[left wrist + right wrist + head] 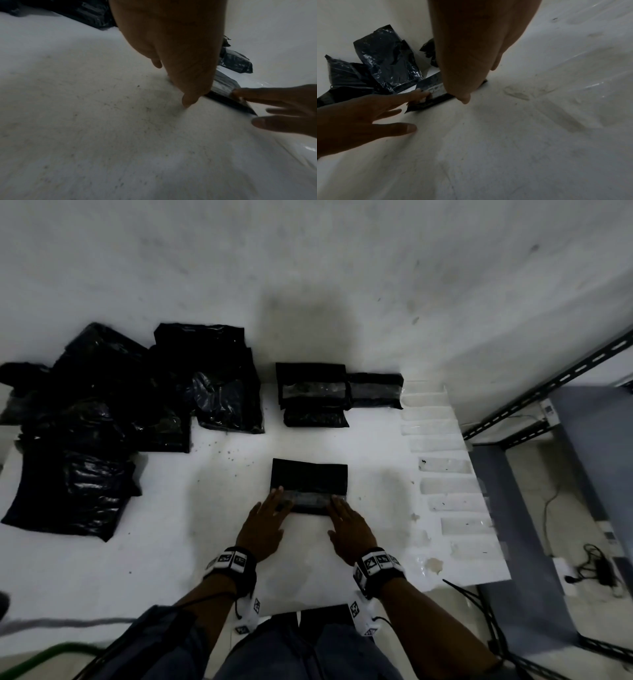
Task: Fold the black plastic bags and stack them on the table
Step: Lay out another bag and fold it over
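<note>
1. Bottom of the head view: both forearms reach up-frame over the white table (102, 577), a marker band on each wrist.
2. Left hand (265, 523) and right hand (349, 529): fingers spread and fairly straight, lying flat, not pinching. Fingertips sit on the near edge of the folded bag (309, 481), one hand at each near corner; palms rest on bare table just below it.
3. Left wrist view confirms: the left hand's long fingers reach the bag's near strip (223, 86), and the right hand comes in from the right of the frame with straight fingers. Right wrist view is the mirror of that.
4. The bag is a small flat rectangle at frame centre, just above the hands. A shiny strip runs along its near edge, under the fingertips.
5. Step, as I read it: pressing the last fold flat, or setting up one more fold away from the body. Can't tell which.
6. Next move calls for: get fingers under the near edge, keep the fold from springing open, lift, and carry it up-frame to the stack. Slick plastic, likely to unfold if held loosely.
7. Further up, centre: folded stack (311, 392), a second folded bundle (375, 390) touching its right side.
8. Upper left: heap of unfolded bags (102, 419), so plenty left to do.
9. Right edge: metal shelf frame (548, 392), off the table.
</note>
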